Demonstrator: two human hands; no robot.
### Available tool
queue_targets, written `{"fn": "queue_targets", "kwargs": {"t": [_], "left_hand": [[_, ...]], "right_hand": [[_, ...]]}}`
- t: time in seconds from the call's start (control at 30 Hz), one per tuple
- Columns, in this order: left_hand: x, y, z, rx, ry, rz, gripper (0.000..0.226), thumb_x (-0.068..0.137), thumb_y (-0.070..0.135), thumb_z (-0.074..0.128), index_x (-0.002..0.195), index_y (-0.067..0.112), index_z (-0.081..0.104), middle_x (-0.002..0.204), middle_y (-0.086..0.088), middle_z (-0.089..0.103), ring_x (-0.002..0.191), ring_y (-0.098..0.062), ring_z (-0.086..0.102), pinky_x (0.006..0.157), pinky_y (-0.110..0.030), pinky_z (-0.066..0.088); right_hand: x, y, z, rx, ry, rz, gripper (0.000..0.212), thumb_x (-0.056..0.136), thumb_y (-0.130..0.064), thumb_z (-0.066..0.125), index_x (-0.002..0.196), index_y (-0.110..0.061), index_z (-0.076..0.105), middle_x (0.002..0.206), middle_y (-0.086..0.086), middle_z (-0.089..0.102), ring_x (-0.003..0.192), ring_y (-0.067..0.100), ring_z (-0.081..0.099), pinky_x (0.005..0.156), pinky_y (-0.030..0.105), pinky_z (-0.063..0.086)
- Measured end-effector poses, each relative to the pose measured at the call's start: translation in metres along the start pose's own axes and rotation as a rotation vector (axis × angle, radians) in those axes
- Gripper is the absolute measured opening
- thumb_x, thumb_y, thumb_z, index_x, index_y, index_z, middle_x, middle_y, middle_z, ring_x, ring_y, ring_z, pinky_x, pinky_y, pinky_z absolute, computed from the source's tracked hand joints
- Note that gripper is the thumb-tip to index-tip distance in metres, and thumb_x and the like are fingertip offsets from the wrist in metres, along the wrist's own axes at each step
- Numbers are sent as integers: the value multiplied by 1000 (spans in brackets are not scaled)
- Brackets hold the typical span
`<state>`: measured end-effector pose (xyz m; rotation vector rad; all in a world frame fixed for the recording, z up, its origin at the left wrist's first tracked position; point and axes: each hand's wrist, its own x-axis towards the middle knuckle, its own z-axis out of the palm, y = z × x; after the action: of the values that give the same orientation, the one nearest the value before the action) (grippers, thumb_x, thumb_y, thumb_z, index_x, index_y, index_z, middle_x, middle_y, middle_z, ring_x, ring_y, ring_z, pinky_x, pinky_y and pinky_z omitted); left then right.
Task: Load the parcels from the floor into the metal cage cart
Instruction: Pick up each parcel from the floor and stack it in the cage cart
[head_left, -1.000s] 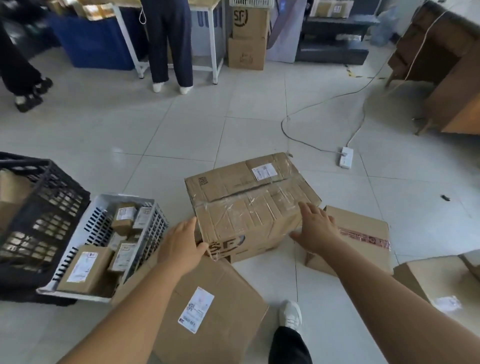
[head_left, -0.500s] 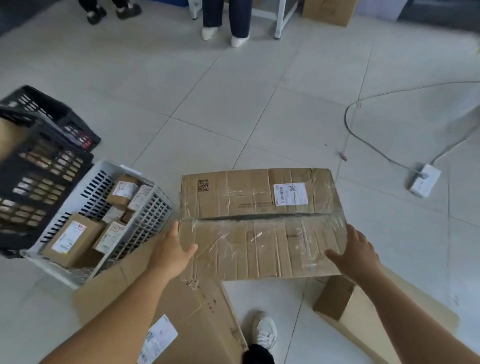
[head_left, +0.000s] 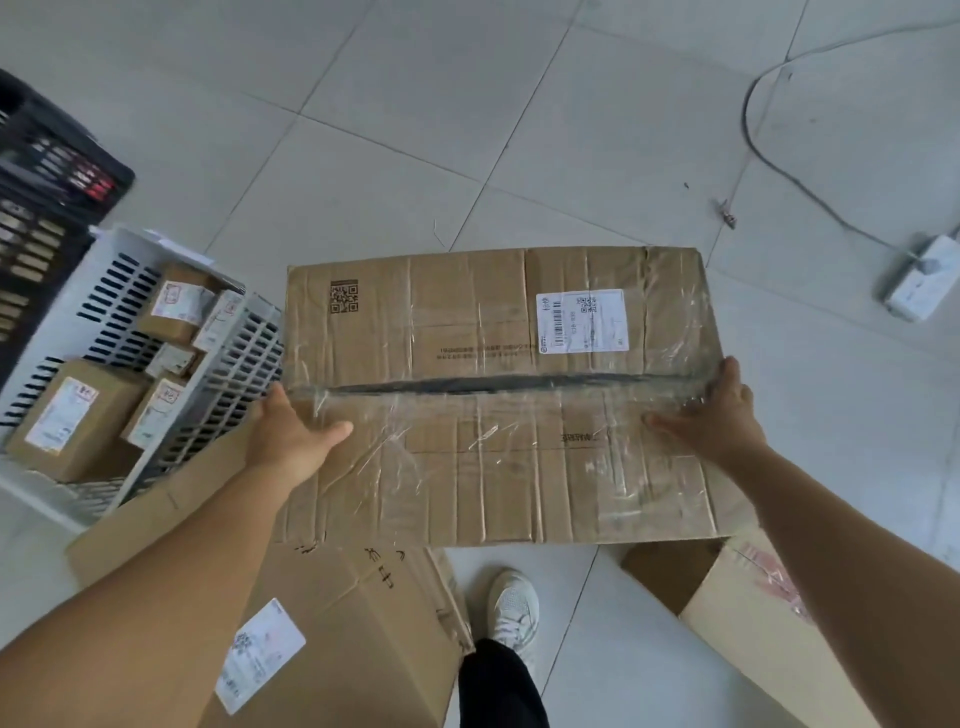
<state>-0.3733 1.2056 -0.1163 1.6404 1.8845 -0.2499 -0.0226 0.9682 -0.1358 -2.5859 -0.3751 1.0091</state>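
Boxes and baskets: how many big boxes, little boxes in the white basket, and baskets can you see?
Big boxes: 3 (held, left floor, right floor)
Little boxes in white basket: 5 showing
Baskets: 2 (white, black)
Total: 10

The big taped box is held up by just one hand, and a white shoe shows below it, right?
Not quite. The head view shows two hands holding the big taped box: the left hand on one end and the right hand on the other. The white shoe does show below it.
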Motion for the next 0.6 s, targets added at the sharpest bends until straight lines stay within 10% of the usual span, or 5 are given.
{"fn": "queue_targets", "kwargs": {"t": [0.6], "left_hand": [[-4, 8, -32, -350, 18, 88, 106, 73, 22, 83, 154, 24, 15, 159, -3, 21, 144, -25, 26, 116, -46, 27]], "right_hand": [[-29, 28, -16, 355, -32, -39, 122, 6, -75, 82, 114, -40, 37, 113, 5, 60, 96, 32, 66, 76, 57, 57]]}}
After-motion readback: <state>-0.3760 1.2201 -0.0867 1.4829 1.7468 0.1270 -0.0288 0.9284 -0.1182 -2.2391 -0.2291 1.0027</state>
